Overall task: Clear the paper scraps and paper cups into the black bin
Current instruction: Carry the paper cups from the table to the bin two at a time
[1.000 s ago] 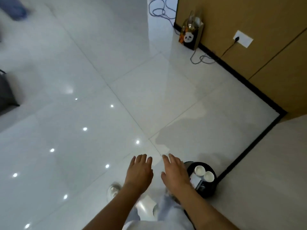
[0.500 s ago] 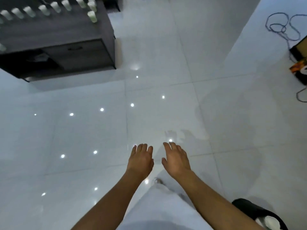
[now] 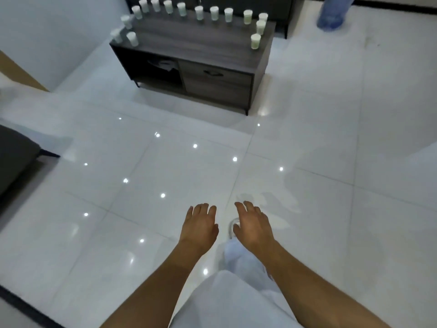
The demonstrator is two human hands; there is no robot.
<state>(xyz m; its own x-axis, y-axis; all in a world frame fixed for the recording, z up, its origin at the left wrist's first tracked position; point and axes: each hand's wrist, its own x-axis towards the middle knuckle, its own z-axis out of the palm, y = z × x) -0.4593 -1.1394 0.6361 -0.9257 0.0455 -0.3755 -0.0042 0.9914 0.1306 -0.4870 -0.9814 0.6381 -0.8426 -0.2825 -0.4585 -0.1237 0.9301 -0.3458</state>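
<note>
Both hands empty and held out in front, palms down, fingers loosely spread: left hand (image 3: pixel 199 223) and right hand (image 3: pixel 251 224) side by side over the glossy white tiled floor (image 3: pixel 331 143), touching nothing. Looks like a walking carry-free pose, arms forward ready to grab, body facing the low dark grey wooden cabinet (image 3: pixel 196 60) across the room. On its top stand the small white paper cups (image 3: pixel 214 13), upright, lined along the back edge and down both ends like a border, middle of the top bare. Count: about fifteen cups, roughly ten along the back, three at the left end, three at the right, corner ones shared; blur makes it approximate. Left open shelf of the cabinet holds some white crumpled stuff (image 3: pixel 165 63), possibly paper scraps, can't tell. One drawer front with handle on the right. Black bin not in view. One blue water jug (image 3: pixel 332 13) far right on the floor. Judgement: on the way to fetch cups, nearly all the clearing still ahead.
</note>
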